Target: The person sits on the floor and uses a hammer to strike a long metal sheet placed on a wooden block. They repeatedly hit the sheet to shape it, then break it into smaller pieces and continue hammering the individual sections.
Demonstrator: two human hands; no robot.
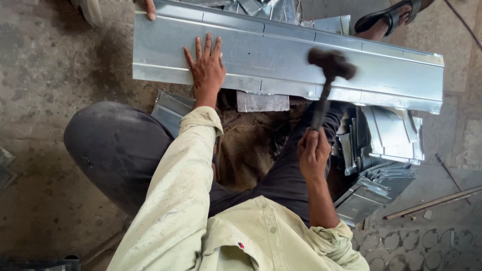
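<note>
A long ribbed sheet-metal panel [281, 55] lies across the floor in front of me. My left hand [206, 68] presses flat on its near left part, fingers spread. My right hand [313, 153] grips the handle of a dark hammer [331, 64], whose blurred head hovers over the panel's near edge, right of centre. Another person's fingers [149, 9] hold the panel's far left edge.
A stack of folded metal pieces [381, 150] lies at my right knee. A small metal scrap [262, 102] sits under the panel's near edge. Another person's sandalled foot [389, 17] rests beyond the panel. A thin rod [434, 201] lies on the floor at right.
</note>
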